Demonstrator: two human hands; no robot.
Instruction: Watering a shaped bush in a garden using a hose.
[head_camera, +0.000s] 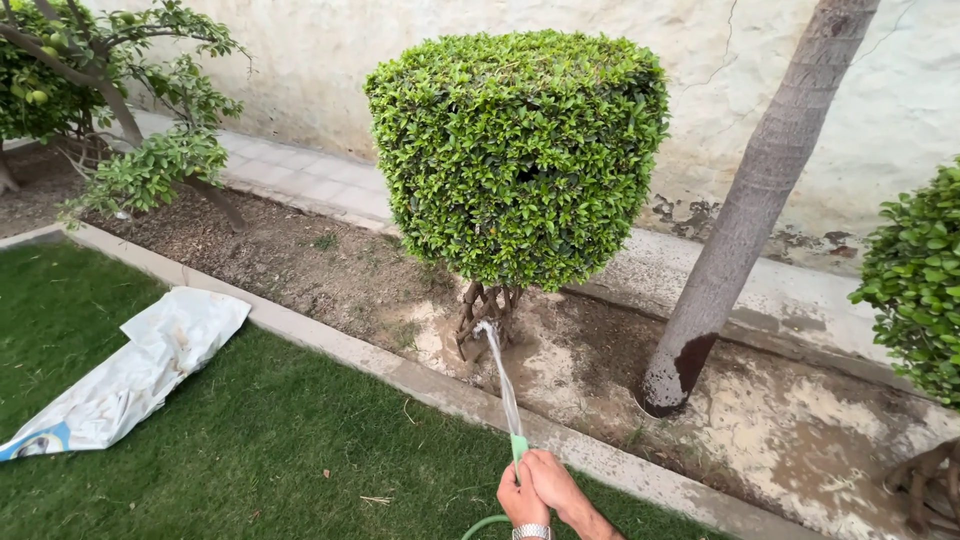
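Fingers of both hands (540, 490) — seemingly overlapped — grip hose (518, 447).

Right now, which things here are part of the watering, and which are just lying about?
In use:
both hands gripping the green hose
water stream
clipped square bush, its braided trunk being hit
wet soil bed

Lying about:
white sack on the grass
palm trunk
side shrubs
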